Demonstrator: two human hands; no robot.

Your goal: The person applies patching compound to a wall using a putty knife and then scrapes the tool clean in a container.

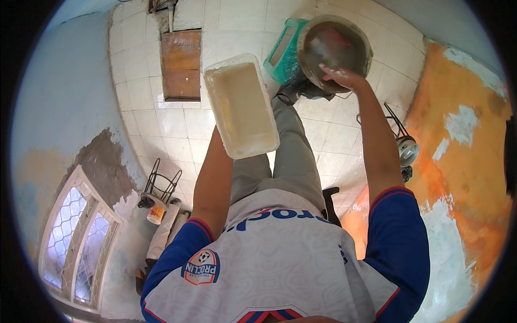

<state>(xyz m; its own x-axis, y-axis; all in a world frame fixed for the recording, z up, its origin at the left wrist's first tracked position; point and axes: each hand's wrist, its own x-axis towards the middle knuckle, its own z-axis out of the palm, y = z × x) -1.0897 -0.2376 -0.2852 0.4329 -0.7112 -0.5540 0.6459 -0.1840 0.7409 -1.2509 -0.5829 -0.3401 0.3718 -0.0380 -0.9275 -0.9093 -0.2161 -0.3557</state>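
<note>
My left hand holds up a white rectangular plastic tub with cloudy, pale liquid in it. Most of that hand is hidden behind the tub; only a bit of the fingers shows at its right side. To the right, a round bucket holds murky, greyish water with a reddish shape in it that I cannot make out. Over the bucket's near rim reaches my right hand, its fingers apart and nothing visible in them.
A green plastic piece stands left of the bucket. Further left, a brown wooden panel lies in the tiled floor. Black metal frames stand at both sides, one beside a yellow-and-white cup, the other beside a white round container.
</note>
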